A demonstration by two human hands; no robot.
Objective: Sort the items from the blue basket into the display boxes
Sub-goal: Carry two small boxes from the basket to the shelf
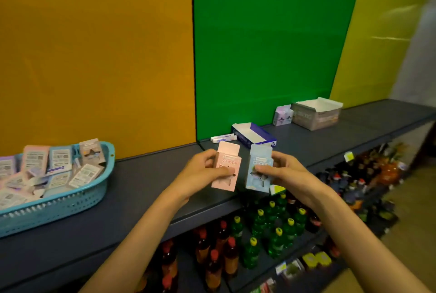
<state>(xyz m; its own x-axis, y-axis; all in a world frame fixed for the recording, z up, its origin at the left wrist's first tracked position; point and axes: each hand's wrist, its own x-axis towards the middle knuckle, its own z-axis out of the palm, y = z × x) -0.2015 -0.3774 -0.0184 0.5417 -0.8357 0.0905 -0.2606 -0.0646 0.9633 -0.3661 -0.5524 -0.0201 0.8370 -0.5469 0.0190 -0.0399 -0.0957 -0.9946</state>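
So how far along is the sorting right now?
Early. Done: little; one lilac packet stands beside the grey display box, not in it, and the blue-and-white display box looks empty. In hand: the left hand grips a pink packet, the right hand a light blue packet. Left: the blue basket is full of packets.

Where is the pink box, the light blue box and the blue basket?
pink box [225,174], head view, on its front face beside the thumb.
light blue box [258,178], head view, on its front face below the fingertips.
blue basket [70,200], head view, on its front wall.
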